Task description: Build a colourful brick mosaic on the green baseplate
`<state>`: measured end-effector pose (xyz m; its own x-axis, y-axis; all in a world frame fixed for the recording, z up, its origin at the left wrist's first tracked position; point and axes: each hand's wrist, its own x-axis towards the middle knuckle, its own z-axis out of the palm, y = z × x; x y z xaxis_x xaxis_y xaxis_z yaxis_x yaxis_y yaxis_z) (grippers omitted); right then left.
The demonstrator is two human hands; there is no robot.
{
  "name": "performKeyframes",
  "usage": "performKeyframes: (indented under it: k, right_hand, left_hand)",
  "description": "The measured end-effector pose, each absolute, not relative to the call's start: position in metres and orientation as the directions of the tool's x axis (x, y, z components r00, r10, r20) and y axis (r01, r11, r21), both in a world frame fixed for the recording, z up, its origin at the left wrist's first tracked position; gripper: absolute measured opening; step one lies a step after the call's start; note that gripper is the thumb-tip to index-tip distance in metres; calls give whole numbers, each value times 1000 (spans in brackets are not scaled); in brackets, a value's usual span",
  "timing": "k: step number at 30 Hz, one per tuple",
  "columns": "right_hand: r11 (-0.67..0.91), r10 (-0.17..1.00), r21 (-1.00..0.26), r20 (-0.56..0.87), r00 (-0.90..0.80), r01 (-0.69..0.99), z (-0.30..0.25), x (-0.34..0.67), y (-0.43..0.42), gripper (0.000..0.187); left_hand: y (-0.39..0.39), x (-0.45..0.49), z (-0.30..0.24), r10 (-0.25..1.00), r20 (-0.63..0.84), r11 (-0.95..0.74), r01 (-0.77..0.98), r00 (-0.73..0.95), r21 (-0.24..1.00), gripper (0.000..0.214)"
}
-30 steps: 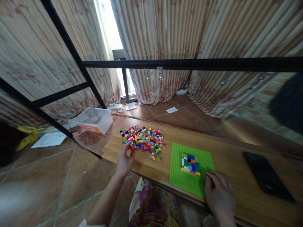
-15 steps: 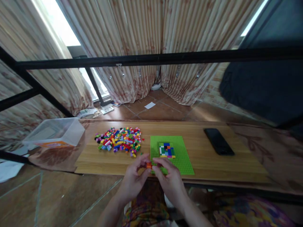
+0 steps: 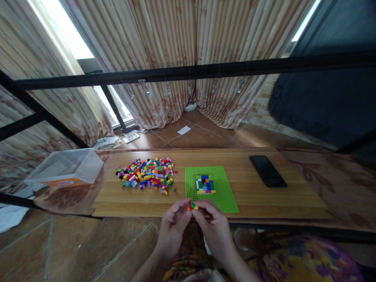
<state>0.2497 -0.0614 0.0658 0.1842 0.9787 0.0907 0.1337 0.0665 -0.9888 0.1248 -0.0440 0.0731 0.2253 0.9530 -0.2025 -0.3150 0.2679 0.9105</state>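
Between my fingertips, just over the table's near edge, is a small cluster of toy bricks (image 3: 192, 206) in orange-red, green and yellow. My left hand (image 3: 175, 219) pinches its orange-red side. On the yellow and green side, the fingers of my right hand (image 3: 213, 221) are closed. Whether the bricks are fully joined is hard to make out. Beyond my hands lies a green baseplate (image 3: 229, 196), bearing a low block of multicoloured bricks (image 3: 205, 185) with blue, white, green and yellow pieces.
A pile of loose bricks (image 3: 147, 173) spreads over the left of the wooden table (image 3: 105, 203). Further left stands a clear plastic bin (image 3: 64, 168) with an orange label. A black phone (image 3: 268, 171) lies at the right. A black metal bar (image 3: 188, 73) crosses behind the table.
My hands have come closer together and moved slightly right. Green and yellow pieces now show beside the orange-red one between my fingers. The whole view has shifted a little.
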Motion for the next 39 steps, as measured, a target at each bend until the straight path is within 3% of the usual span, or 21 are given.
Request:
performKeyframes:
  k: [4, 7, 13, 17, 34, 39]
  right_hand:
    - [69, 992, -957, 97, 86, 282, 79, 257, -65, 17]
    - [38, 995, -959, 63, 79, 279, 83, 258, -68, 17]
    - [-101, 987, -973, -124, 101, -205, 72, 249, -70, 22]
    - [-133, 972, -934, -189, 141, -333, 72, 245, -70, 22]
    - [-149, 906, -973, -206, 369, -178, 53, 230, -77, 29]
    - [-154, 891, -959, -238, 386, -236, 46, 230, -72, 30]
  left_hand:
    - [-43, 122, 85, 972, -88, 114, -108, 219, 988, 27]
    - [-41, 121, 88, 973, -38, 42, -13, 230, 999, 24]
    - [-40, 124, 88, 958, -196, 217, -81, 210, 973, 25]
    - [-44, 128, 89, 950, -252, 275, -111, 187, 955, 27]
    - [-56, 146, 53, 928, -372, 361, -262, 5, 895, 29]
    - [-44, 140, 47, 932, -363, 350, -306, 14, 885, 35]
